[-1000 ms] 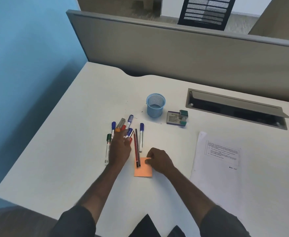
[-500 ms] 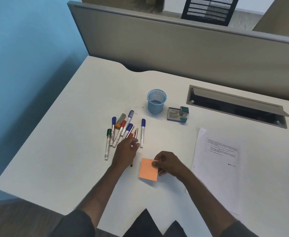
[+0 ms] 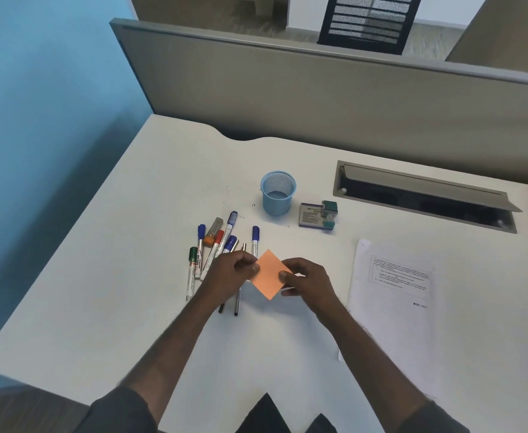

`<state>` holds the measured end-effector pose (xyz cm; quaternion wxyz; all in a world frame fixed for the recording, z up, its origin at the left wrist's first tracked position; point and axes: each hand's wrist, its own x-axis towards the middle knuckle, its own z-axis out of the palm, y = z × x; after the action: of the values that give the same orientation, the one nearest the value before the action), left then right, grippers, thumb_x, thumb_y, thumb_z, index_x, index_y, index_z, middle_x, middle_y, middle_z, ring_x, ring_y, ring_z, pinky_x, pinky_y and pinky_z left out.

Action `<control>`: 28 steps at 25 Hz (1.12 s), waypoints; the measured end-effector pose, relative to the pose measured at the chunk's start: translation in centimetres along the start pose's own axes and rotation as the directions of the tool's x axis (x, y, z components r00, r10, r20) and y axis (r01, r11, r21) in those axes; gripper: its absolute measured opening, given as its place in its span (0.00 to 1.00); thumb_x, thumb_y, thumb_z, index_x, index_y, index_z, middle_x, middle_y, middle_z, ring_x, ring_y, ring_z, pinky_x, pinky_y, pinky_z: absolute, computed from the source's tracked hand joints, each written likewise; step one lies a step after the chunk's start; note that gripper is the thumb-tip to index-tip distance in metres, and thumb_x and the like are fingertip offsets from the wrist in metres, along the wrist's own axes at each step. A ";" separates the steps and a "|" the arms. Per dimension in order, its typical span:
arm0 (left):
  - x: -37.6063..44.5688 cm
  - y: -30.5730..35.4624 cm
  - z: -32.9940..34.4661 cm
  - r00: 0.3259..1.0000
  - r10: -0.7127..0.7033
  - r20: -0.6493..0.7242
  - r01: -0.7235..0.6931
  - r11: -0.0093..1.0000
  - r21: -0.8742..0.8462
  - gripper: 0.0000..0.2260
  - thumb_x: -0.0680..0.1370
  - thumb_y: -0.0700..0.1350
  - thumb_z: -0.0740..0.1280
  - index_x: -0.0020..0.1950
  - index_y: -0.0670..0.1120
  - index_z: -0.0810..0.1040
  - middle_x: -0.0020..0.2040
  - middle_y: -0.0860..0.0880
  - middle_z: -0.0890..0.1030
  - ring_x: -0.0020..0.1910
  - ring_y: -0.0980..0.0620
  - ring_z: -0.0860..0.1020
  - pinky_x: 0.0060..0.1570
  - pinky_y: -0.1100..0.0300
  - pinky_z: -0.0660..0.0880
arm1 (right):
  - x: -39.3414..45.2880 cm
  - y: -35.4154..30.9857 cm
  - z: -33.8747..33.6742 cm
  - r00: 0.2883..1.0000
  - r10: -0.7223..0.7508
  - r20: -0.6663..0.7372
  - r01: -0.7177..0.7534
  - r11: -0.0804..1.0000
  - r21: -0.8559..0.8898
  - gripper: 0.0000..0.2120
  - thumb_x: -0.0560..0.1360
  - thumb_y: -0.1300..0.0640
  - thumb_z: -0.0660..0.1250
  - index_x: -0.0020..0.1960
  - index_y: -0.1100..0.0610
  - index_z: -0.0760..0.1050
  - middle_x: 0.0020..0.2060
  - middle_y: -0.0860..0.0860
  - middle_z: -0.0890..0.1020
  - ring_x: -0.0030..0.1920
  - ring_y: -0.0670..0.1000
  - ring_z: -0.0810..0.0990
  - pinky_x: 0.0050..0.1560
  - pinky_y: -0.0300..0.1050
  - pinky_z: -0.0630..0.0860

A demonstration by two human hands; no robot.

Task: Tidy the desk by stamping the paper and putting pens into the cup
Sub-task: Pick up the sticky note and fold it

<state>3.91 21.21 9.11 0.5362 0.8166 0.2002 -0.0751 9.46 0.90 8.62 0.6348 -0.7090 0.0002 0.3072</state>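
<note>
Orange sticky note (image 3: 267, 273), earlier flat on the counter (image 3: 125, 276), is now lifted, pinched between left hand (image 3: 231, 275) and right hand (image 3: 308, 281).

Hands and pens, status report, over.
Both hands pinch the orange note. Pens lie loose on the desk; cup empty. Paper untouched, nothing blocking.

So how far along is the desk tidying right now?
Nothing is finished. The cup looks empty and the pens lie loose on the desk. Both hands, left and right, hold an orange note. The stamp sits untouched, apart from the paper.
</note>
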 end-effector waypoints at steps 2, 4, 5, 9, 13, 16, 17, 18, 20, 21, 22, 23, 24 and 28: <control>1.3 1.4 -0.8 0.999 0.052 -0.010 -0.051 0.995 0.091 0.03 0.76 0.41 0.73 0.48 0.49 0.84 0.41 0.56 0.84 0.38 0.64 0.79 0.42 0.68 0.74 | 0.1 -0.1 0.2 1.000 0.012 -0.025 -0.010 0.997 0.083 0.11 0.75 0.62 0.71 0.57 0.58 0.80 0.48 0.56 0.84 0.44 0.55 0.86 0.43 0.49 0.83; 3.1 3.3 -2.1 0.983 0.148 -0.109 -0.130 0.979 0.159 0.04 0.76 0.40 0.73 0.47 0.49 0.84 0.40 0.55 0.84 0.38 0.59 0.79 0.43 0.64 0.73 | 0.1 0.4 0.4 0.997 0.043 -0.063 -0.032 0.986 0.165 0.13 0.75 0.60 0.72 0.59 0.56 0.78 0.47 0.55 0.84 0.46 0.57 0.86 0.47 0.52 0.83; 4.2 4.4 -2.8 0.964 0.206 -0.171 -0.174 0.967 0.184 0.03 0.75 0.40 0.74 0.47 0.48 0.85 0.41 0.53 0.84 0.39 0.56 0.79 0.43 0.63 0.74 | 0.2 0.8 0.5 0.995 0.061 -0.077 -0.046 0.982 0.181 0.14 0.75 0.60 0.72 0.60 0.57 0.78 0.46 0.55 0.84 0.46 0.59 0.86 0.47 0.53 0.83; 8.9 9.1 -4.2 0.866 0.401 -0.299 -0.304 0.896 0.322 0.04 0.76 0.41 0.72 0.50 0.46 0.85 0.45 0.50 0.85 0.41 0.50 0.80 0.45 0.56 0.77 | 0.3 2.2 1.6 0.988 0.128 -0.083 -0.117 0.985 0.127 0.12 0.75 0.60 0.72 0.57 0.60 0.78 0.45 0.57 0.83 0.42 0.59 0.85 0.43 0.50 0.83; 13.1 11.4 -3.6 0.863 0.432 -0.261 -0.272 0.834 0.480 0.07 0.78 0.44 0.68 0.52 0.50 0.84 0.48 0.51 0.83 0.48 0.48 0.79 0.45 0.53 0.76 | 0.4 2.7 2.7 0.984 0.159 -0.079 -0.152 0.985 0.087 0.10 0.75 0.60 0.72 0.55 0.58 0.79 0.42 0.53 0.84 0.38 0.54 0.85 0.38 0.46 0.81; 14.9 11.9 -2.9 0.872 0.442 -0.209 -0.271 0.793 0.547 0.07 0.79 0.43 0.67 0.52 0.50 0.85 0.47 0.51 0.83 0.48 0.48 0.78 0.43 0.56 0.73 | 0.7 2.9 3.0 0.982 0.174 -0.076 -0.169 0.983 0.075 0.09 0.74 0.59 0.72 0.54 0.57 0.80 0.40 0.52 0.84 0.38 0.54 0.85 0.37 0.45 0.81; 15.3 11.9 -2.8 0.875 0.441 -0.197 -0.270 0.785 0.558 0.07 0.79 0.43 0.67 0.52 0.50 0.85 0.47 0.50 0.83 0.48 0.48 0.78 0.42 0.56 0.73 | 0.7 2.9 3.0 0.980 0.182 -0.077 -0.176 0.981 0.078 0.09 0.74 0.59 0.72 0.54 0.56 0.80 0.40 0.51 0.84 0.38 0.53 0.85 0.37 0.45 0.81; 15.7 11.8 -2.7 0.879 0.441 -0.184 -0.271 0.777 0.568 0.07 0.79 0.43 0.67 0.52 0.50 0.85 0.47 0.50 0.83 0.49 0.48 0.78 0.43 0.55 0.74 | 0.8 2.8 3.0 0.979 0.191 -0.078 -0.184 0.979 0.085 0.08 0.74 0.59 0.72 0.54 0.56 0.80 0.39 0.51 0.84 0.38 0.53 0.85 0.37 0.45 0.81; 16.4 11.6 -2.5 0.884 0.441 -0.157 -0.275 0.761 0.588 0.08 0.79 0.43 0.66 0.52 0.49 0.85 0.47 0.49 0.83 0.49 0.47 0.78 0.44 0.51 0.76 | 1.1 2.9 2.9 0.977 0.198 -0.079 -0.192 0.978 0.086 0.08 0.74 0.60 0.72 0.53 0.56 0.80 0.39 0.50 0.84 0.37 0.53 0.85 0.38 0.46 0.81; 16.6 11.4 -2.4 0.887 0.438 -0.145 -0.273 0.752 0.600 0.08 0.79 0.42 0.66 0.52 0.49 0.85 0.47 0.49 0.83 0.49 0.46 0.78 0.45 0.50 0.76 | 1.3 3.0 2.8 0.977 0.199 -0.083 -0.193 0.978 0.078 0.08 0.74 0.59 0.72 0.53 0.56 0.80 0.39 0.50 0.84 0.38 0.52 0.85 0.38 0.45 0.81; 16.9 11.4 -2.2 0.892 0.433 -0.132 -0.271 0.744 0.611 0.08 0.79 0.42 0.66 0.52 0.49 0.85 0.47 0.48 0.83 0.49 0.46 0.78 0.46 0.49 0.76 | 1.5 2.9 2.8 0.977 0.196 -0.086 -0.191 0.979 0.067 0.08 0.74 0.59 0.72 0.53 0.55 0.80 0.40 0.50 0.84 0.38 0.52 0.85 0.37 0.45 0.81; 17.1 11.3 -2.1 0.896 0.428 -0.117 -0.270 0.735 0.621 0.08 0.79 0.42 0.66 0.52 0.48 0.85 0.47 0.47 0.83 0.49 0.45 0.78 0.47 0.48 0.76 | 1.8 2.9 2.9 0.978 0.190 -0.088 -0.186 0.981 0.051 0.08 0.74 0.59 0.72 0.53 0.55 0.80 0.40 0.50 0.85 0.38 0.52 0.85 0.37 0.45 0.81; 17.3 11.2 -1.9 0.900 0.425 -0.100 -0.272 0.725 0.633 0.08 0.79 0.42 0.66 0.53 0.48 0.85 0.47 0.47 0.83 0.49 0.44 0.78 0.48 0.47 0.75 | 2.1 2.8 2.9 0.978 0.186 -0.089 -0.183 0.982 0.041 0.08 0.74 0.59 0.72 0.53 0.55 0.81 0.40 0.51 0.85 0.38 0.52 0.85 0.37 0.45 0.82; 17.7 10.4 -1.3 0.899 0.436 -0.045 -0.293 0.673 0.680 0.07 0.77 0.42 0.69 0.50 0.48 0.87 0.43 0.45 0.86 0.46 0.41 0.78 0.46 0.47 0.75 | 3.3 2.3 3.7 0.981 0.172 -0.091 -0.178 0.982 -0.066 0.10 0.74 0.56 0.72 0.55 0.55 0.81 0.42 0.52 0.85 0.40 0.54 0.85 0.41 0.49 0.83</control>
<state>24.07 23.13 12.44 0.1949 0.9783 0.0466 0.0522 9.65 5.09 5.05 0.5781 -0.7416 0.0781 0.3311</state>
